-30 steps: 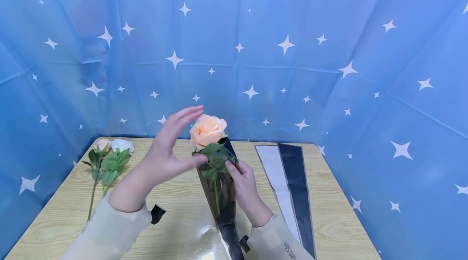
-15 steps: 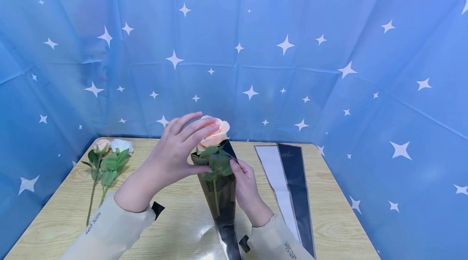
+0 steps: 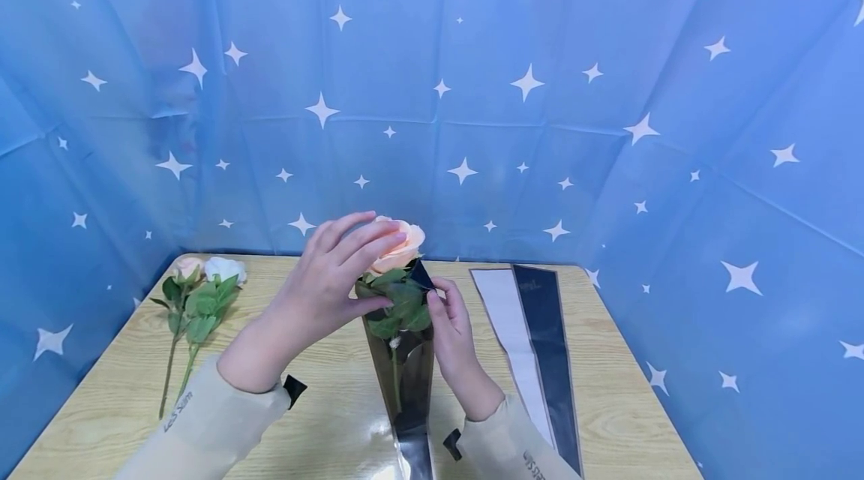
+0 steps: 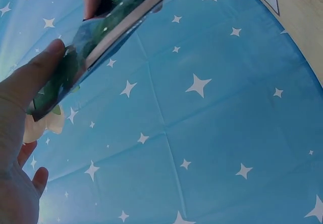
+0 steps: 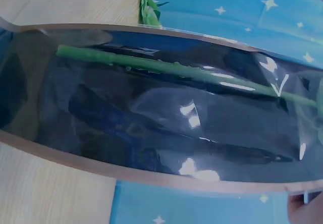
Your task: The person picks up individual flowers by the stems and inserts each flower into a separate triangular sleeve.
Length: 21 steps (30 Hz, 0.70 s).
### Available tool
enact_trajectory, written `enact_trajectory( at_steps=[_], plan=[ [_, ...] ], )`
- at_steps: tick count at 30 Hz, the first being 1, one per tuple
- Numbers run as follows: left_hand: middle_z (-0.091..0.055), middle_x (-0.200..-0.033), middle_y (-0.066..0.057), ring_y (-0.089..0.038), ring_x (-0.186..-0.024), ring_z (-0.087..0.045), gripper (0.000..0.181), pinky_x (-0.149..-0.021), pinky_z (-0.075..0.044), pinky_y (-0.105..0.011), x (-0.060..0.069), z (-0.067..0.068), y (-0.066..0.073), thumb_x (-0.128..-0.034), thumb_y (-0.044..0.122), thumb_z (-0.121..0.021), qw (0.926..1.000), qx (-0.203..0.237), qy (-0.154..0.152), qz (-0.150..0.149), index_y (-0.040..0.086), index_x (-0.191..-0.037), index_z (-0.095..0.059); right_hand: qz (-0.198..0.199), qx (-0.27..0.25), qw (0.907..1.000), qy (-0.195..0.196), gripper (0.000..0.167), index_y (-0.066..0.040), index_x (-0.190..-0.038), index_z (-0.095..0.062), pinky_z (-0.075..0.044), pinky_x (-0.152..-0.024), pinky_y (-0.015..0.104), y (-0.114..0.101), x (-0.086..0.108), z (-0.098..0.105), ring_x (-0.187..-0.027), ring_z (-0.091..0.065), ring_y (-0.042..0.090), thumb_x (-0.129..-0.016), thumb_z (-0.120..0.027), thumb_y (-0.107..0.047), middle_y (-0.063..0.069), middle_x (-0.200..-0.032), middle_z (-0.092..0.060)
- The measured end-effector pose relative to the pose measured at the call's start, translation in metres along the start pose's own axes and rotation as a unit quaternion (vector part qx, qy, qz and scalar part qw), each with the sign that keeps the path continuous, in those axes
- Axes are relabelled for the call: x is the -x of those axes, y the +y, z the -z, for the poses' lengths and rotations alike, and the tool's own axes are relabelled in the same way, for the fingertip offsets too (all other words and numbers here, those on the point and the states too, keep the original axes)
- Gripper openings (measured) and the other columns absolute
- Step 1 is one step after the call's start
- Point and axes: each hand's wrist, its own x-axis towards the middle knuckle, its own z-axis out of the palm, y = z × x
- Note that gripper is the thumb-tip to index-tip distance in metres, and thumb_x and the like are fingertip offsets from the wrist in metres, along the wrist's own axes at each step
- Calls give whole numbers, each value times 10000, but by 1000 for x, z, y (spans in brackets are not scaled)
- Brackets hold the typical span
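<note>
A peach rose (image 3: 400, 249) stands in a narrow, see-through dark sleeve (image 3: 413, 367) at the middle of the table. From the left, my left hand (image 3: 320, 281) curls its fingers round the bloom, with the thumb against the leaves and sleeve. At the sleeve's upper right edge, my right hand (image 3: 455, 330) pinches the film between thumb and fingers. The left wrist view shows the thumb on the film over the leaves, and the bloom (image 4: 44, 127) beyond it. In the right wrist view, the green stem (image 5: 166, 67) lies inside the sleeve (image 5: 151, 173).
Two more roses, one pink (image 3: 189, 265) and one white (image 3: 225, 268), lie at the table's left. A white sleeve (image 3: 509, 315) and a black one (image 3: 547, 330) lie to the right. A blue curtain with white stars (image 3: 432, 90) stands behind the table (image 3: 324, 420).
My left hand has moved right and closed round the bloom, which has shifted slightly right. My right fingers have shifted a little up along the sleeve's edge, and its lower part has swung left.
</note>
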Motion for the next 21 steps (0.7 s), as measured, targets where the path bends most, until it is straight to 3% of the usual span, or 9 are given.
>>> enact_trajectory(
  at_steps=[4, 8, 11, 14, 16, 18, 21],
  plan=[
    [-479, -1400, -19, -283, -1316, -384, 923, -1006, -347, -481, 0, -1, 1, -573, 266, -917, 10000, 27, 48, -9, 143, -1371, -472, 45, 171, 9998, 9, 374, 37, -1225, -485, -438, -903, 231, -2, 1, 0, -1053, -521, 97, -1044, -334, -254, 34, -1128, -546],
    [-485, -1394, -24, -282, -1312, -388, 910, -999, -350, -474, 0, -2, 2, -574, 269, -914, 9999, 86, 111, -23, 136, -1363, -480, -145, 79, 9999, -34, 475, 56, -1322, -424, -341, -1078, 362, -4, 2, 0, -1261, -429, 224, -1050, -282, -306, 169, -1307, -485],
    [-491, -1389, -27, -283, -1308, -396, 906, -1000, -352, -466, 0, -2, 2, -572, 268, -914, 9998, 130, 148, -37, 130, -1358, -484, -222, -105, 9997, -51, 526, 80, -1392, -338, -233, -1134, 445, -4, 3, -1, -1361, -310, 283, -1050, -270, -313, 226, -1424, -375],
    [-497, -1380, -29, -279, -1303, -402, 897, -1000, -354, -460, -1, -2, 3, -571, 254, -915, 9997, 145, 174, -56, 129, -1352, -491, -150, -185, 9997, 58, 473, 88, -1324, -423, -354, -1061, 377, -5, 3, -2, -1247, -425, 239, -1042, -331, -280, 201, -1316, -469],
    [-501, -1375, -32, -276, -1299, -406, 888, -1001, -359, -457, -1, -3, 3, -573, 242, -915, 9997, 143, 188, -75, 127, -1348, -496, 10, -167, 9998, 136, 396, 81, -1229, -508, -442, -931, 295, -5, 2, -3, -1075, -509, 175, -1033, -376, -237, 125, -1158, -555],
    [-504, -1372, -35, -274, -1296, -409, 881, -1004, -361, -455, -1, -3, 3, -574, 230, -915, 9997, 133, 194, -88, 125, -1344, -500, 151, -100, 9997, 190, 329, 74, -1134, -559, -467, -798, 240, -5, 1, -3, -917, -521, 139, -1022, -413, -198, 61, -1010, -574],
    [-504, -1373, -34, -272, -1295, -409, 878, -1013, -360, -448, -1, -2, 3, -578, 228, -913, 9997, 126, 177, -85, 122, -1346, -500, 245, -25, 9994, 251, 313, 64, -1094, -586, -463, -784, 224, -5, 0, -3, -889, -529, 104, -1020, -417, -189, -1, -974, -584]
  ],
)
